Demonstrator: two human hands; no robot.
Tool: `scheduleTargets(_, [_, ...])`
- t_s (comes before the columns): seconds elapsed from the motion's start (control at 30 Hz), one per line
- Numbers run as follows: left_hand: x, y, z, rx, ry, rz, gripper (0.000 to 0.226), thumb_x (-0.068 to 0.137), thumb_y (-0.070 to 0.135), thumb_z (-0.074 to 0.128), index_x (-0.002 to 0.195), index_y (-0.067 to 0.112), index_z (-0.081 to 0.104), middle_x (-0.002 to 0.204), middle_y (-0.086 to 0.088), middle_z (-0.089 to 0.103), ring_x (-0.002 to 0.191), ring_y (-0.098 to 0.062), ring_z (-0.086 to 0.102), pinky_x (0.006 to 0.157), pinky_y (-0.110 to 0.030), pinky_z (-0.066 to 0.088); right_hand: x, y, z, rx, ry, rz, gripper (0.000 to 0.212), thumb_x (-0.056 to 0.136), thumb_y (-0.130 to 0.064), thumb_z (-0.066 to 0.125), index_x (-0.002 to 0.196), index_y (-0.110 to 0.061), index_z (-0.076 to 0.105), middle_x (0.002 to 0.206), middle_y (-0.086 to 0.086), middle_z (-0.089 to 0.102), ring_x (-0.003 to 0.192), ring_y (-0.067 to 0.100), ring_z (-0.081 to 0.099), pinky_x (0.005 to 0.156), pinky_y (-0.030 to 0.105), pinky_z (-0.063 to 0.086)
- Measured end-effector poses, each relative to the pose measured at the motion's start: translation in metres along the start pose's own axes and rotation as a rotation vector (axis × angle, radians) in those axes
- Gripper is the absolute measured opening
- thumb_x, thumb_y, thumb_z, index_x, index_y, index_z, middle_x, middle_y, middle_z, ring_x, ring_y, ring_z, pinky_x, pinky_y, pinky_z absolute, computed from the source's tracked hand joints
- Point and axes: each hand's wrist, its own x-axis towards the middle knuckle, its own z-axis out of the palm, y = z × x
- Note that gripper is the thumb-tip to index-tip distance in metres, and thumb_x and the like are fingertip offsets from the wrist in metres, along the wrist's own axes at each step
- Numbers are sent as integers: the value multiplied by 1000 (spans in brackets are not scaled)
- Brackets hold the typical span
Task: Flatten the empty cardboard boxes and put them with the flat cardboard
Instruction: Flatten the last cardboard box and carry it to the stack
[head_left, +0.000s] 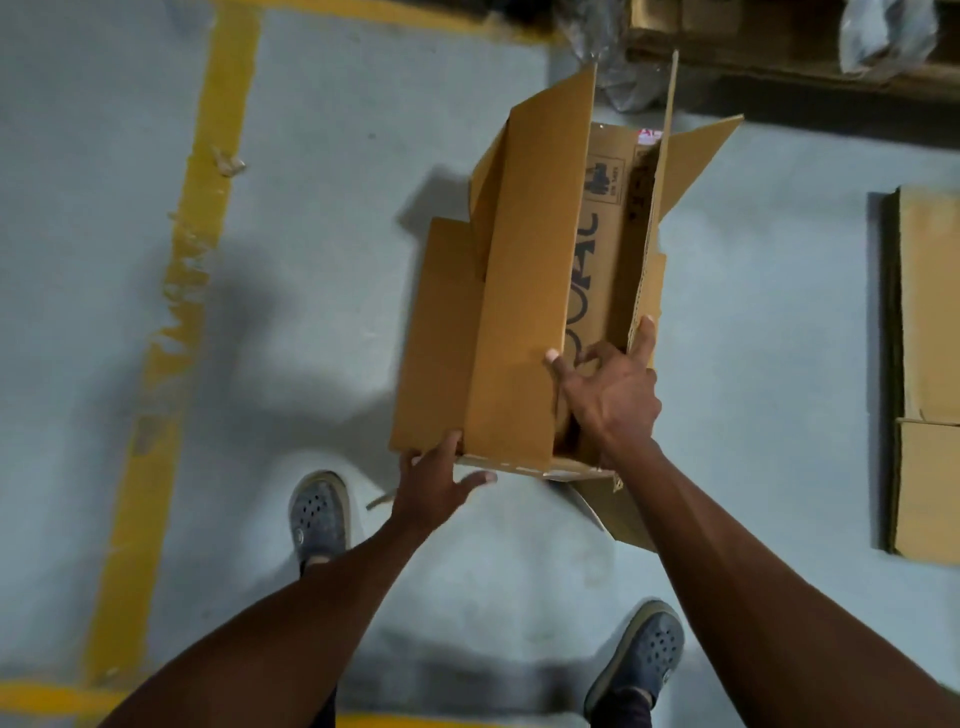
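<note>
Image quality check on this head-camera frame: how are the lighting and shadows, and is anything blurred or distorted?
Head view: dim, uneven light, with a soft shadow of the box on the grey floor to its left; the left hand and the box's near edge are motion-blurred, the right hand sharper; wide-angle stretch bends the yellow floor line and the flat cardboard at the right edge.

Dim light, soft shadows, wide-angle distortion
</note>
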Motion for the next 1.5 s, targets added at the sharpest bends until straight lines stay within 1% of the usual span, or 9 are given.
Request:
scheduleTargets(0.1, [25,18,0,45,155,-91,33,94,43,60,118,20,56,102,-2,76,104,-31,70,98,-41,35,13,13,-17,13,56,-2,57,87,-67,55,124,-24,61,163,-3,15,118,38,60,96,50,46])
scheduleTargets(0.27, [58,27,-19,-406,267,-427,93,83,55,74,154,8,35,153,-18,48,141,-38,43,115,-37,34,39,59,-52,-1,125,93,45,90,-25,59,133,-31,48,136,11,45,106,42,62,94,53,48])
scheduleTargets(0.4, [78,19,-39,-494,257,-501,97,79,53,79,152,5,38,153,-16,49,141,-37,44,117,-39,33,62,107,-48,-84,134,143,51,84,-20,66,131,-28,46,146,12,33,112,47,56,93,56,49])
scheduleTargets(0.67, [112,-4,-52,-191,313,-494,74,79,80,52,102,14,77,103,-11,78,103,-35,70,90,-40,44,63,177,19,139,-290,291,67,92,-65,51,142,-19,54,148,15,51,129,39,53,105,51,44])
scheduleTargets(0.93, [151,-27,-51,4,482,-321,55,83,53,74,121,14,64,130,-15,62,121,-39,57,99,-49,48,81,168,50,29,151,77,77,81,-66,68,143,-27,43,146,9,48,122,38,58,94,56,50])
scheduleTargets(1.13, [174,-109,1,-285,104,-559,100,56,67,85,130,5,58,128,-18,66,115,-37,66,99,-44,54,114,203,105,341,-184,457,100,78,-44,82,153,-12,25,151,20,43,133,44,47,107,56,43])
scheduleTargets(1.27, [195,-188,63,-375,-28,-598,99,46,60,95,123,11,57,123,-11,69,108,-32,70,94,-51,59,122,240,157,262,-378,440,111,66,-65,79,154,-17,28,153,17,39,134,41,45,108,57,42])
scheduleTargets(1.33, [196,-185,73,-394,-15,-580,137,24,71,93,139,18,42,132,-11,65,112,-33,68,92,-54,59,127,253,171,205,-383,481,118,69,-63,80,158,-20,17,160,19,20,142,45,31,113,59,34])
scheduleTargets(1.5, [191,-125,77,-251,71,-567,124,58,56,92,153,22,21,149,-18,42,133,-42,48,101,-53,51,144,286,204,110,-362,477,120,63,-65,83,154,-13,24,153,21,36,141,44,33,114,59,32])
